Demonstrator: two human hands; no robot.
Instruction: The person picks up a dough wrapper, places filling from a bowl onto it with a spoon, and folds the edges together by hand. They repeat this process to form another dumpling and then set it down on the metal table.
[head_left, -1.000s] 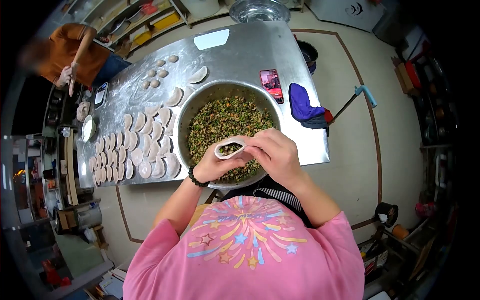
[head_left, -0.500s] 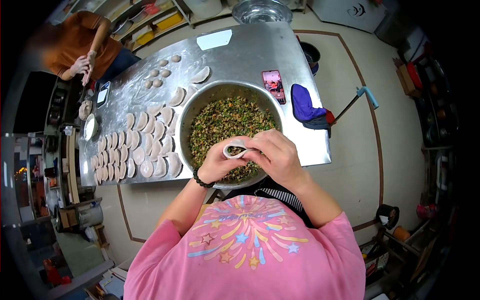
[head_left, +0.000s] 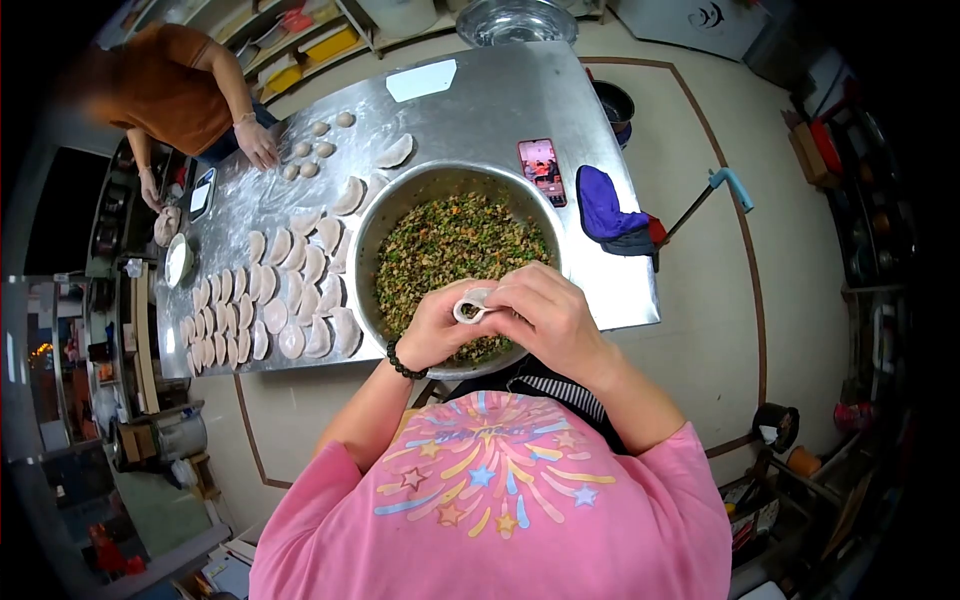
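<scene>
A partly folded dumpling wrapper (head_left: 470, 306) with some filling showing in its small opening is held between my two hands. My left hand (head_left: 437, 325) curls round its left side. The fingers of my right hand (head_left: 545, 312) pinch its edge on the right. Both hands are over the near part of a large metal bowl (head_left: 366, 268) of chopped green and brown filling (head_left: 450, 240). Left of the bowl, rows of folded dumplings (head_left: 313, 265) lie on the metal table (head_left: 490, 110), with a few flat round wrappers (head_left: 291, 341) among them.
A co-worker (head_left: 180, 90) at the far left reaches toward several dough balls (head_left: 325, 149); the other hand is at a dough lump (head_left: 168, 226) by a white bowl (head_left: 179, 260). Right of the filling are a phone (head_left: 541, 172) and a purple cloth item (head_left: 605, 208).
The wrapper's opening has become smaller, with my right fingers further over it. The co-worker's hands, earlier together, have parted, one toward the dough balls, one down to the dough lump.
</scene>
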